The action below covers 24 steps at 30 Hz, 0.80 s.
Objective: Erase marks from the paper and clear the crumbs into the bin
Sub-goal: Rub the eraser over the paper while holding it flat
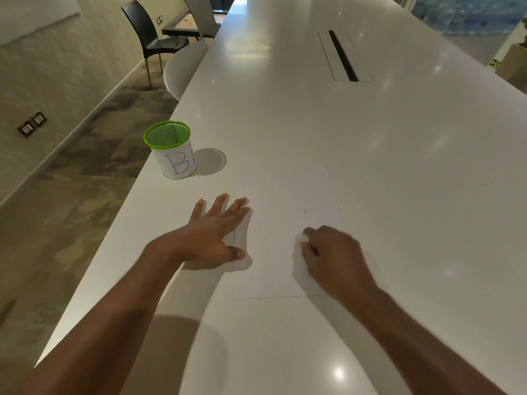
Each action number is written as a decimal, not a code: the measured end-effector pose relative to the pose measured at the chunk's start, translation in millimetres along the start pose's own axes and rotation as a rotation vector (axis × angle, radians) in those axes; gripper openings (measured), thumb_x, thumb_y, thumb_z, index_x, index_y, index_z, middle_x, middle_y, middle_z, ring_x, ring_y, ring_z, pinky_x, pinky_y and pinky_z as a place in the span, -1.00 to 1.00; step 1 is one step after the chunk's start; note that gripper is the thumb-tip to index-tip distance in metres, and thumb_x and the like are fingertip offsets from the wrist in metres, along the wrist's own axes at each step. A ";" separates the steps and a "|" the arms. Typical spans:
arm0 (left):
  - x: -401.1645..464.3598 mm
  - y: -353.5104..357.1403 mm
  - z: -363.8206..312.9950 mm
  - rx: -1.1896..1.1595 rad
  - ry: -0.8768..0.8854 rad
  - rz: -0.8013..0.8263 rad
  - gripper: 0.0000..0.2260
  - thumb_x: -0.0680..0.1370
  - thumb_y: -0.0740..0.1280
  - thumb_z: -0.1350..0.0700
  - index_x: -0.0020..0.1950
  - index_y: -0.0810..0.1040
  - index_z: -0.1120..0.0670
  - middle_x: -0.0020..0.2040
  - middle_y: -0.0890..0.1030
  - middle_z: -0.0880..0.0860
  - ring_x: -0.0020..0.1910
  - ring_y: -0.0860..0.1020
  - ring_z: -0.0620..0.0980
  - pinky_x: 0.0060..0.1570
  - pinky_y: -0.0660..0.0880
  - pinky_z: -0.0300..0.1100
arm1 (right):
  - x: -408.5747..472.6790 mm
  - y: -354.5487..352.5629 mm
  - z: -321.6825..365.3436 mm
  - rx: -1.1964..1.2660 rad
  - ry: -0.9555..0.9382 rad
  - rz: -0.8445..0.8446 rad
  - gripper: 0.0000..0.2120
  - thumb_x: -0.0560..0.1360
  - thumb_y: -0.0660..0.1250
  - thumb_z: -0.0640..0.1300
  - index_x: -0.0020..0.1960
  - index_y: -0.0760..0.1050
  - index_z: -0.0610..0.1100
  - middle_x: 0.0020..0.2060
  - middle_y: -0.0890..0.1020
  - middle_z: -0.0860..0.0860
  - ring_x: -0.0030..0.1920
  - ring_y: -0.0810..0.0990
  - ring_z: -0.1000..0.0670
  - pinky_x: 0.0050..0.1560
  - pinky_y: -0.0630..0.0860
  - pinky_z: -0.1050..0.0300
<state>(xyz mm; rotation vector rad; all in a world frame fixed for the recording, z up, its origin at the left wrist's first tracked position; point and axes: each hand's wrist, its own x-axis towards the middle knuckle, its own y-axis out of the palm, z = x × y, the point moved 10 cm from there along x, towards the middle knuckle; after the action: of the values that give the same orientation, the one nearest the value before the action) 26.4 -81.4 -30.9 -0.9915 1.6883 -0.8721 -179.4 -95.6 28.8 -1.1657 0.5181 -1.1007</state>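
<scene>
A white sheet of paper (285, 195) lies flat on the white table (313, 109). My left hand (216, 235) presses flat on the sheet's left edge with fingers spread. My right hand (330, 258) pinches a small white eraser (301, 238) against the paper's lower right part. A small dark speck (305, 211) lies on the sheet just beyond the eraser. The bin (172, 149) is a small white cup with a green rim and mesh lining, lettered in blue. It stands near the table's left edge, beyond my left hand.
A long cable slot (342, 57) is set into the table further back. A white chair (184, 68) is tucked at the table's left side, and a black chair (148, 32) stands behind it by the wall. The table's left edge drops to the floor.
</scene>
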 end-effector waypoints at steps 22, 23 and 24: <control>-13.3 -11.6 -30.3 -0.080 0.105 -0.153 -0.22 0.61 0.28 -0.15 0.66 -0.15 -0.10 0.62 -0.23 -0.19 0.57 -0.41 -0.10 0.54 -0.37 0.14 | -13.7 5.0 -30.8 0.606 0.278 -0.064 -0.92 0.50 0.40 -0.08 -0.06 0.59 0.11 -0.33 0.61 0.30 -0.26 0.57 0.25 -0.21 0.42 0.48; -16.6 -7.6 -35.1 -0.076 0.130 -0.167 -0.21 0.59 0.25 -0.23 0.66 -0.14 -0.11 0.62 -0.22 -0.20 0.57 -0.40 -0.13 0.55 -0.38 0.10 | -13.9 5.1 -31.4 0.615 0.282 -0.065 -0.90 0.50 0.40 -0.08 -0.06 0.58 0.12 -0.31 0.61 0.33 -0.26 0.57 0.25 -0.22 0.42 0.49; -18.9 -1.1 -37.7 -0.060 0.141 -0.164 -0.19 0.56 0.22 -0.32 0.66 -0.14 -0.12 0.62 -0.22 -0.20 0.57 -0.40 -0.16 0.55 -0.39 0.07 | -14.3 5.0 -31.8 0.629 0.286 -0.063 -0.90 0.50 0.40 -0.09 -0.06 0.58 0.12 -0.31 0.60 0.34 -0.27 0.57 0.25 -0.23 0.42 0.49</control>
<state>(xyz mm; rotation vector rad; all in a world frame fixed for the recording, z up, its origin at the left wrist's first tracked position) -5.2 -60.8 -12.0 -1.1443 1.7789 -1.0242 -209.0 -97.7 9.9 -0.4817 0.3135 -1.3656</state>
